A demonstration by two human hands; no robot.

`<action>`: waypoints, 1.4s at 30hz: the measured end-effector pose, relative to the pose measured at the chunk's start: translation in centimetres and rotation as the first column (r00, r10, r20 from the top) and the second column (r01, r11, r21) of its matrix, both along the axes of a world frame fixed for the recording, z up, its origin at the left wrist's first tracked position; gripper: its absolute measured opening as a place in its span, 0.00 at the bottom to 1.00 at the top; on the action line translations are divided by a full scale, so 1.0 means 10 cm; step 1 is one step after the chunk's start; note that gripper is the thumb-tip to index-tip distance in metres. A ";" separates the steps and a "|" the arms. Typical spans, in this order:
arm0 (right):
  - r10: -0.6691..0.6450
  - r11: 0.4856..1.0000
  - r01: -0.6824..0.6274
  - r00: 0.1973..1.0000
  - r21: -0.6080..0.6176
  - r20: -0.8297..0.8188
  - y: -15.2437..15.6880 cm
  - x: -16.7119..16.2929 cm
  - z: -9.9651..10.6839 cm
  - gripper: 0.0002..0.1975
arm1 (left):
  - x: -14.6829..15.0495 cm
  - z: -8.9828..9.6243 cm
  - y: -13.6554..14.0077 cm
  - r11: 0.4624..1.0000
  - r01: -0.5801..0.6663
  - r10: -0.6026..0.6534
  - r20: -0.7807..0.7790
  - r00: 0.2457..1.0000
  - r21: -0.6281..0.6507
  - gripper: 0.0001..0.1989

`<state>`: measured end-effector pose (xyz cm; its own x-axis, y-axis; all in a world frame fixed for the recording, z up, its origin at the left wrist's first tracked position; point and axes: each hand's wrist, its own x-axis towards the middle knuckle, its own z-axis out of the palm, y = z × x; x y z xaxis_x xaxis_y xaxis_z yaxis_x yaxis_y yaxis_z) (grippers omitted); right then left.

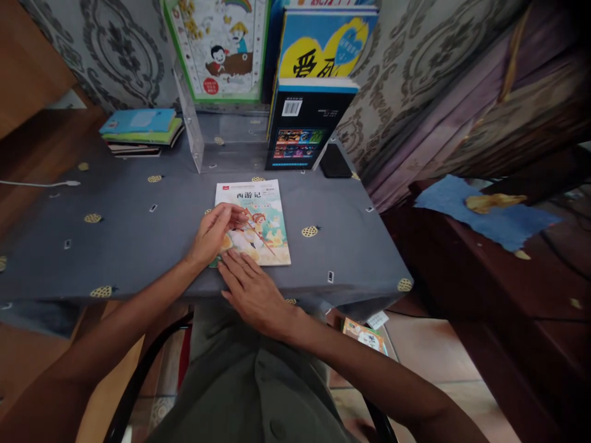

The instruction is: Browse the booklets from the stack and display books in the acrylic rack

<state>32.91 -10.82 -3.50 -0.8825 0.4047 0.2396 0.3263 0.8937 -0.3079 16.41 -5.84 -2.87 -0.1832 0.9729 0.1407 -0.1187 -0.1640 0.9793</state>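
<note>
A closed paperback book (pixel 273 215) with an illustrated cover and Chinese title lies on the cloth-covered table in front of me. My left hand (pixel 215 232) is at its left side, fingers loosely curved over the cover with nothing in them; whether they touch it I cannot tell. Flat across the book's lower left edge rest the outstretched fingers of my right hand (pixel 252 292). The hands are close together, and between them they hide the cover's lower left part.
A clear acrylic stand (pixel 196 138) holds a green-edged picture book (pixel 231 55) and a black-backed book (pixel 305 123). A black phone-like object (pixel 335 161) lies right of it. Stacked books (pixel 138 126) and a white cable (pixel 46 183) are left. Below sits an orange book (pixel 362 335).
</note>
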 end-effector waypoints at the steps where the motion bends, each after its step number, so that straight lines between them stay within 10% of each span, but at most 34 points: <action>1: -0.017 1.000 0.017 1.000 -0.004 -0.003 0.02 0.07 -0.02 0.25 | 0.00 0.00 0.00 1.000 0.003 -0.003 -0.010 1.000 0.000 0.20; 16: -0.223 0.975 0.219 0.968 -0.048 -0.119 0.22 0.86 0.00 0.23 | 0.02 0.05 -0.06 0.999 0.040 -0.038 -0.158 0.987 0.005 0.21; 33: -0.046 0.956 0.069 0.995 -0.287 0.088 1.57 0.45 0.20 0.27 | 0.06 0.13 -0.09 0.998 0.061 -0.055 -0.282 0.958 0.014 0.21; 42: -0.247 0.965 0.256 0.961 -0.062 0.124 1.84 -0.22 0.25 0.20 | 0.08 0.14 -0.11 0.984 0.180 -0.167 -0.438 0.883 -0.011 0.18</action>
